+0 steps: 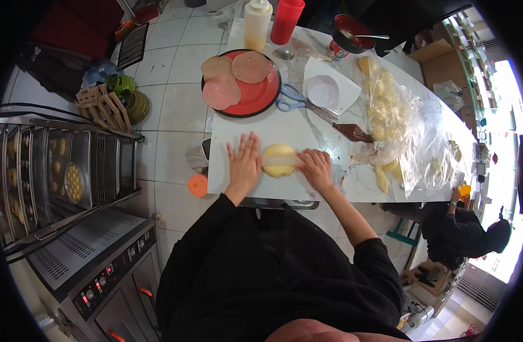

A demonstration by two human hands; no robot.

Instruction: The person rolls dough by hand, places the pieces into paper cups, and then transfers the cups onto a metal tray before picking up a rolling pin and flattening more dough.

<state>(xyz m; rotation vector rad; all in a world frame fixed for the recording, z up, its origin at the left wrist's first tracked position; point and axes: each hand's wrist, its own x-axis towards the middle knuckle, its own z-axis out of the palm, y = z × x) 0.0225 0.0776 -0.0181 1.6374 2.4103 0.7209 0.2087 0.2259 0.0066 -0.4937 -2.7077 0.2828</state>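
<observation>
Your white table runs off toward two o'clock, its clear plastic sheet covered with dough pieces not yet flattened. At twelve o'clock the red plate carries three round meat slices, untouched. The yellow dough round at centre is already spread fairly flat. Your left hand lies open beside it; your right hand presses a pale rolling pin across it.
</observation>
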